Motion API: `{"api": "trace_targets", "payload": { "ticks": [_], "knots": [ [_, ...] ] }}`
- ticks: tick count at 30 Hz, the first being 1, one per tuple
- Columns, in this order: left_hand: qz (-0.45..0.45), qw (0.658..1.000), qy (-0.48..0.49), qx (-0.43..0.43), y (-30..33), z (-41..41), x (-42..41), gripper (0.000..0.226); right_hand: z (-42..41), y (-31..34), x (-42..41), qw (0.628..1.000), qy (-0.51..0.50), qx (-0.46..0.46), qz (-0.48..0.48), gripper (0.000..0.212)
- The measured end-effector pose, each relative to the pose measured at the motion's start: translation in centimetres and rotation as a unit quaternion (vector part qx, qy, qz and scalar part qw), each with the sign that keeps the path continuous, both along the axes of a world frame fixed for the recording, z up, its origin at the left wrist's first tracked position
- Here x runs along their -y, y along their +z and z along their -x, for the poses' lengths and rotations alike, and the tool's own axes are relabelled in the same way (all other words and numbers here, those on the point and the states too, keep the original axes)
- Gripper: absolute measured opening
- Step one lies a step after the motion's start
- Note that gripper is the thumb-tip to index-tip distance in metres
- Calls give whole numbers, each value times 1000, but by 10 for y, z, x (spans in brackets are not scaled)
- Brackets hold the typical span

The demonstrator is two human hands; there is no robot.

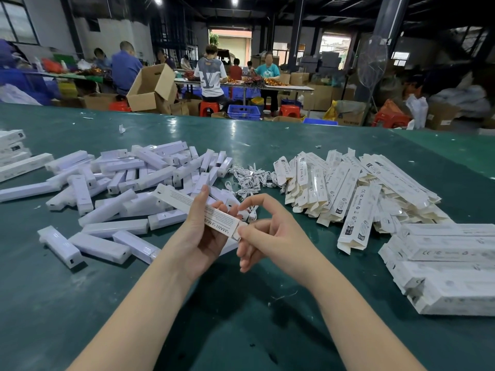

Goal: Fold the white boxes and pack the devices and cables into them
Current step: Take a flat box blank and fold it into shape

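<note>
Your left hand [204,231] grips a long, narrow white cardboard box [198,208] printed with grey text, thumb up along its near side and fingers curled round the far side, so the box lies slanting from upper left down to lower right above the table. Your right hand [270,234] meets the box at its lower right end, where thumb and curled fingers pinch the small end flap [239,231]; the forefinger arches above, clear of the card. Just behind your fingertips lies a tangle of thin white coiled cables [251,179], between two heaps. To your left, a loose pile of slim white plastic bar-shaped devices [128,183] spreads across the dark green table top [241,317], several of them lying singly nearer to you. To your right, a heap of flat, unfolded white box blanks [348,188] with printed marks leans in overlapping rows. At the right edge, nearer to you, a stack of closed white boxes [442,263] lies in layers, and a few more closed boxes [13,153] sit at the far left edge. Beyond the table, people sit on red plastic stools [207,107] at other benches among brown cardboard cartons [150,87] and a blue plastic crate [243,112].
</note>
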State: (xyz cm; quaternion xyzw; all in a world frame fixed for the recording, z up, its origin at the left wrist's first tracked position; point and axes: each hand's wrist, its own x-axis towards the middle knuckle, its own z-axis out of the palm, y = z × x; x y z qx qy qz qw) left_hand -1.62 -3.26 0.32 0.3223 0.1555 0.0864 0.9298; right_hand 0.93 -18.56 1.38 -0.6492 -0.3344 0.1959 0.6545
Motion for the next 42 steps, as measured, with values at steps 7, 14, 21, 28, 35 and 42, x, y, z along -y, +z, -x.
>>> {"api": "trace_targets", "payload": {
  "ticks": [7,14,21,28,35,42],
  "knots": [
    [-11,998,-64,-19,3,5,-2,39,-3,-2,1,1000,21,-4,11,38],
    [-24,992,-124,16,10,10,7,27,-7,-11,0,957,-143,203,153,77],
    [-105,994,-34,0,11,8,-2,14,-8,-18,-5,931,-170,291,141,69],
    [-806,582,46,-93,-14,5,-16,27,-20,-18,3,935,-287,207,31,33],
    [-796,601,19,-63,-18,5,-16,26,-30,-15,5,945,-311,56,81,18],
    [-600,794,-83,-40,-8,7,0,23,-28,-7,4,975,-219,23,22,60]
  ]
}}
